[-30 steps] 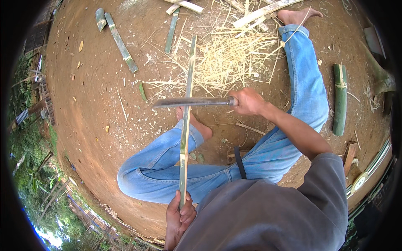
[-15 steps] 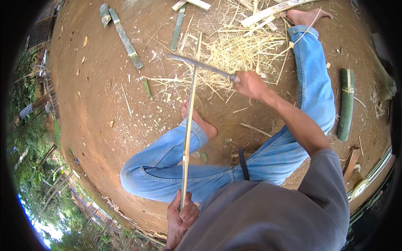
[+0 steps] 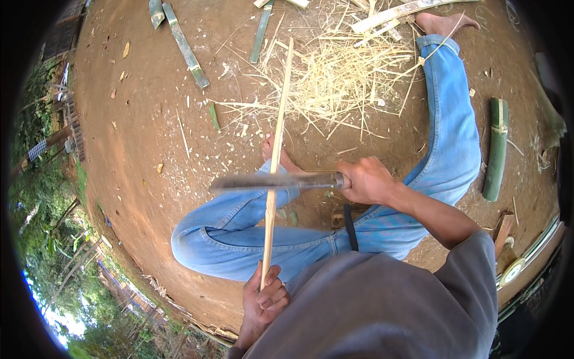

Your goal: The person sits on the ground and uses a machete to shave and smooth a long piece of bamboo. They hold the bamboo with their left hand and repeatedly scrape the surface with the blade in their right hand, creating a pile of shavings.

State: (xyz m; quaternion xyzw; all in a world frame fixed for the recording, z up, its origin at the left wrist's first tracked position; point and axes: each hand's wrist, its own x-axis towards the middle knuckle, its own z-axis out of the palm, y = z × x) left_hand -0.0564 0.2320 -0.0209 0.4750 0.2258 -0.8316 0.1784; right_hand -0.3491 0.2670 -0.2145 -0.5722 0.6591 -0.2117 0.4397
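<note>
My left hand (image 3: pixel 266 298) is closed around the lower end of a long, pale split bamboo strip (image 3: pixel 279 122), which points away from me over my bent left leg. My right hand (image 3: pixel 369 181) grips the handle of a machete (image 3: pixel 257 181), its blade slightly smeared by motion. The blade lies crosswise over the middle of the strip, its tip toward the left. Whether the edge touches the strip I cannot tell. The strip's pale inner side faces up.
A heap of thin bamboo shavings (image 3: pixel 347 78) lies ahead on the brown dirt. Green bamboo pieces rest at the far left (image 3: pixel 186 51) and on the right (image 3: pixel 495 149). A pale split length (image 3: pixel 400 13) lies by my outstretched right foot (image 3: pixel 445 25).
My right hand has drawn the machete down toward me, from near the strip's far part to its middle. The strip has turned to show its pale side.
</note>
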